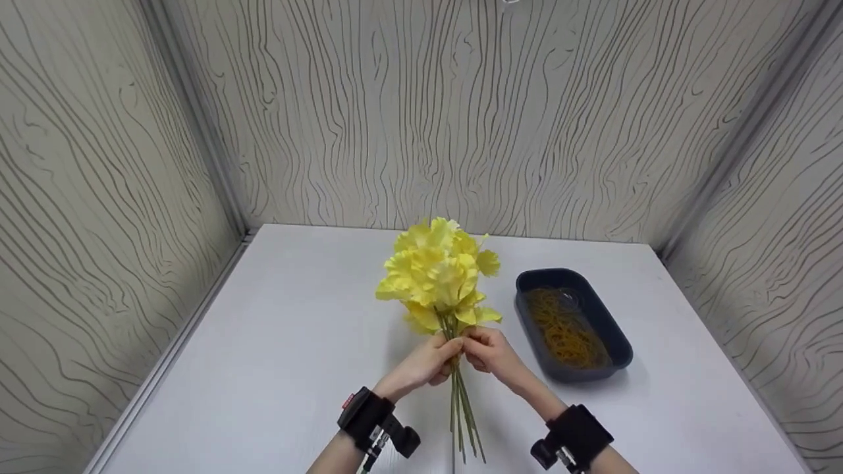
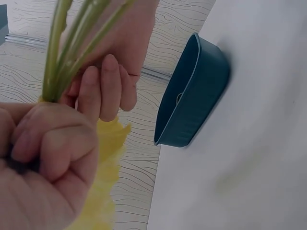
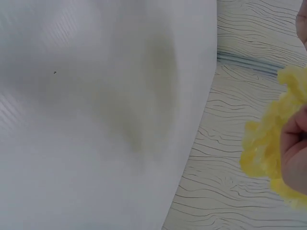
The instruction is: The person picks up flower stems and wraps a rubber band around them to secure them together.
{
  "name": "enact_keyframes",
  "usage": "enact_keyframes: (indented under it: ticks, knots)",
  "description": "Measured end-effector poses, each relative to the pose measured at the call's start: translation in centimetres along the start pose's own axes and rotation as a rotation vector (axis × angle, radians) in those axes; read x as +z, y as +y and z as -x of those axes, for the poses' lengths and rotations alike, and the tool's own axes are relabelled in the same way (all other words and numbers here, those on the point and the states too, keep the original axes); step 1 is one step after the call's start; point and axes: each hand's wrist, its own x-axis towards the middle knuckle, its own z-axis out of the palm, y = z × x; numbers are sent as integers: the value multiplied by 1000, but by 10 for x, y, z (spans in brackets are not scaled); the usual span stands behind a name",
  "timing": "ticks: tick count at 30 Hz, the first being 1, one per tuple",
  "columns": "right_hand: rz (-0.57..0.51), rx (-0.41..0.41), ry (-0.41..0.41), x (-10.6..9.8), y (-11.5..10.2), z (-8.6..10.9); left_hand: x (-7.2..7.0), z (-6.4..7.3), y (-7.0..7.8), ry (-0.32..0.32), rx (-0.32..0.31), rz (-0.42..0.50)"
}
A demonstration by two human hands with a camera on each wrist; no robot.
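Observation:
A bunch of yellow ruffled flowers [image 1: 435,270] stands upright above the table, its long green stems [image 1: 461,415] hanging down below my hands. My left hand [image 1: 425,362] grips the stems just under the blooms, its fingers curled round them. From the other side my right hand [image 1: 495,355] pinches at the stems, thumb and forefinger close against the left thumb. The left wrist view shows the stems [image 2: 76,43] rising from the left fist [image 2: 53,148], with the right fingers [image 2: 109,88] bent behind them. A small yellow strip shows at the stems there; the pinch itself is hidden.
On the right of the white table [image 1: 296,342] stands a dark blue-grey plastic bin [image 1: 616,329], holding a clear bag of thin yellow-brown rubber bands [image 1: 566,336]. Wood-grain panels [image 1: 369,118] enclose the back and both sides. Each wrist wears a black camera strap [image 1: 579,431].

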Motion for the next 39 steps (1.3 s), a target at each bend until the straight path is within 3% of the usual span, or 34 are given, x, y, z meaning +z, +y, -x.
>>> enact_keyframes:
  ticks: [3, 6, 9, 15, 18, 22, 28, 31, 34, 39]
  knots:
    - [-115, 86, -103, -14, 12, -1, -1, 3, 7, 17, -1, -51]
    - [-141, 130, -153, -22, 19, 1, -4, 3, 6, 40, 2, -69]
    - [-70, 156, -170, -18, 18, 4, -9, -3, -5, 48, 8, -65]
    - [79, 160, -285, -3, 15, 7, -10, -12, -8, 80, 62, -129]
    - [85, 152, -259, 1, 16, 6, -8, -17, -8, 118, 76, -191]
    - [108, 179, -191, 5, 18, 6, -7, -22, -12, 155, 38, -231]
    - [195, 141, -111, 14, 2, 8, -10, -25, -14, 133, -43, -199]
    - [246, 122, -79, 12, -3, 7, -13, -25, -14, 122, -50, -186]
    - [262, 141, -28, 3, 9, 2, -16, -24, -15, 125, -54, -181]
    - [284, 192, 67, -17, 41, -11, -25, -14, -26, 166, -72, -252]
